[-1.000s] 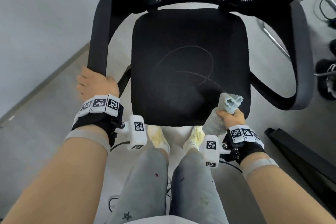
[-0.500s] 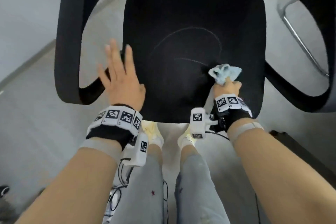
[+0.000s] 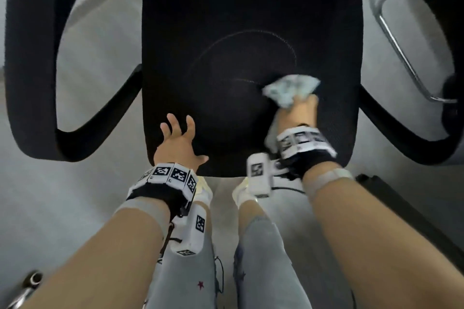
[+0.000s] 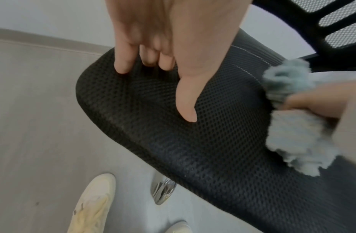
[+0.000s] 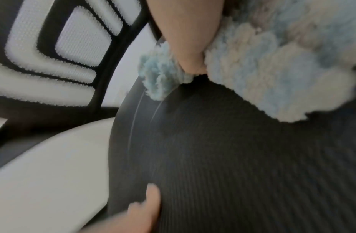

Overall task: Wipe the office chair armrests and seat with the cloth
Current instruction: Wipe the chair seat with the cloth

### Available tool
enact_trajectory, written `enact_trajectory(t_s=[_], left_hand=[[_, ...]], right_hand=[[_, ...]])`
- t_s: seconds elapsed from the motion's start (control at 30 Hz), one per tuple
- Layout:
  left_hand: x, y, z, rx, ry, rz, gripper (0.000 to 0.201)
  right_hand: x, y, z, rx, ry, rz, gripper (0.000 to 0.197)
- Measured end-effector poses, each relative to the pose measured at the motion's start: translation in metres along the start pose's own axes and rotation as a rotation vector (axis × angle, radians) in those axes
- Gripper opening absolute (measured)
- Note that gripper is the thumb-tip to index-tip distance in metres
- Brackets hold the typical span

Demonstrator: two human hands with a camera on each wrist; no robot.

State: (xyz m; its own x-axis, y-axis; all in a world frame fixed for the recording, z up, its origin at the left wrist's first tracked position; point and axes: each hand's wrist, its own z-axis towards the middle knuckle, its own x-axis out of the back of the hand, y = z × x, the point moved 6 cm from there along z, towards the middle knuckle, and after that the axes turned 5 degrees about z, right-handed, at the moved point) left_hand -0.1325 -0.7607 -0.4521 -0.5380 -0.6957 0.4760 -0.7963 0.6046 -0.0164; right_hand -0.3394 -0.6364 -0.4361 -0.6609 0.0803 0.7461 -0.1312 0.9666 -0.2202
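Knees in pale grey trousers (image 3: 190, 266) stand closest to the camera, just short of the front edge of the black mesh seat of the office chair (image 3: 226, 32), with cream-coloured shoes (image 4: 93, 203) planted on the light grey floor (image 3: 50, 195) below that edge. At the seat's front left corner the left hand (image 3: 179, 144) sits over the mesh with its fingers (image 4: 124, 63) straight and spread and the thumb pointing out toward the seat's middle; it holds nothing, and the left wrist view shows the fingertips at or just above the fabric, though contact cannot be judged for certain. Further in, toward the seat's right half, the right hand (image 3: 297, 113) is curled tightly round a bunched fluffy pale blue and cream cloth (image 3: 291, 89), which bulges out past the fingers and lies against the mesh beside a thin pale curved line of stitching (image 3: 251, 32) that loops across the seat's centre. The right wrist view shows the cloth pressed down on the seat, with motion blur over the weave. On either side of the seat the black looped armrests (image 3: 32, 70) curve down and join beneath it. Beyond the seat's rear edge rises the black-framed white mesh backrest (image 5: 59, 47). Right of the seat, a bent chrome tube (image 3: 401, 52) lies over the floor.
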Motion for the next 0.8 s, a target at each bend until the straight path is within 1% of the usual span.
enact_trajectory(t_s=[0.07,0.1,0.13,0.17,0.2,0.23,0.27,0.3,0.33,0.37,0.4,0.43,0.47,0.5,0.53,0.57,0.6,0.63,0.67,0.7,0.73,0.77,0.8], left_hand=[[0.001,0.000,-0.002,-0.020,-0.008,0.009,0.091],[0.003,0.000,-0.003,-0.028,-0.010,0.015,0.088],[0.004,-0.001,-0.003,-0.033,-0.014,0.026,0.084],[0.006,-0.002,-0.002,-0.033,-0.023,0.041,0.081],[0.009,-0.004,-0.001,-0.033,-0.035,0.054,0.077],[0.012,-0.008,-0.001,-0.027,-0.042,0.044,0.072],[0.018,-0.013,-0.001,-0.013,-0.013,-0.015,0.065],[0.028,-0.019,-0.002,0.010,0.059,-0.124,0.055],[0.041,-0.026,-0.004,0.032,0.173,-0.259,0.045],[0.055,-0.034,-0.006,0.048,0.325,-0.385,0.039],[0.067,-0.041,-0.006,0.058,0.457,-0.471,0.041],[0.072,-0.044,-0.003,0.058,0.521,-0.499,0.052],[0.073,-0.042,0.002,0.037,0.512,-0.460,0.068],[0.069,-0.035,0.009,0.017,0.440,-0.356,0.082],[0.063,-0.029,0.016,0.005,0.364,-0.245,0.093],[0.059,-0.025,0.022,0.002,0.322,-0.164,0.098],[0.056,-0.023,0.026,0.008,0.309,-0.119,0.099],[0.056,-0.023,0.028,0.013,0.311,-0.095,0.098],[0.056,-0.024,0.029,0.011,0.310,-0.078,0.096],[0.056,-0.026,0.030,0.008,0.292,-0.068,0.097],[0.055,-0.028,0.030,0.005,0.261,-0.067,0.098],[0.055,-0.030,0.030,0.001,0.232,-0.069,0.100],[0.056,-0.032,0.031,0.001,0.222,-0.071,0.101]], right_hand=[[-0.032,-0.040,-0.017,0.180,-0.124,0.045,0.053],[-0.042,-0.056,-0.027,0.298,-0.186,0.003,0.052],[-0.046,-0.063,-0.035,0.370,-0.246,-0.033,0.051],[-0.046,-0.062,-0.034,0.436,-0.280,-0.045,0.044],[-0.040,-0.052,-0.025,0.423,-0.266,-0.050,0.029],[-0.027,-0.041,-0.017,0.471,-0.195,-0.105,0.015],[-0.014,-0.021,-0.004,0.436,-0.132,-0.130,0.026],[0.000,-0.005,0.008,0.420,-0.064,-0.156,0.029],[0.016,0.007,0.015,0.321,-0.010,-0.126,0.022],[0.025,0.020,0.024,0.217,0.032,-0.127,0.020],[0.031,0.029,0.028,0.106,0.072,-0.022,0.030],[0.030,0.026,0.028,0.107,0.102,0.069,0.038],[0.021,0.017,0.024,0.092,0.088,0.097,0.044],[0.008,0.000,0.019,0.098,0.056,0.090,0.047],[-0.010,-0.023,0.012,0.140,-0.016,0.086,0.046],[-0.026,-0.047,0.004,0.212,-0.096,0.090,0.044],[-0.046,-0.071,-0.008,0.315,-0.222,0.034,0.043],[-0.064,-0.092,-0.022,0.458,-0.336,-0.044,0.043],[-0.074,-0.106,-0.031,0.581,-0.403,-0.125,0.043],[-0.076,-0.110,-0.027,0.636,-0.413,-0.154,0.044],[-0.065,-0.106,-0.019,0.619,-0.351,-0.146,0.044],[-0.049,-0.093,-0.004,0.561,-0.260,-0.154,0.044],[-0.029,-0.078,0.012,0.471,-0.150,-0.179,0.041]])
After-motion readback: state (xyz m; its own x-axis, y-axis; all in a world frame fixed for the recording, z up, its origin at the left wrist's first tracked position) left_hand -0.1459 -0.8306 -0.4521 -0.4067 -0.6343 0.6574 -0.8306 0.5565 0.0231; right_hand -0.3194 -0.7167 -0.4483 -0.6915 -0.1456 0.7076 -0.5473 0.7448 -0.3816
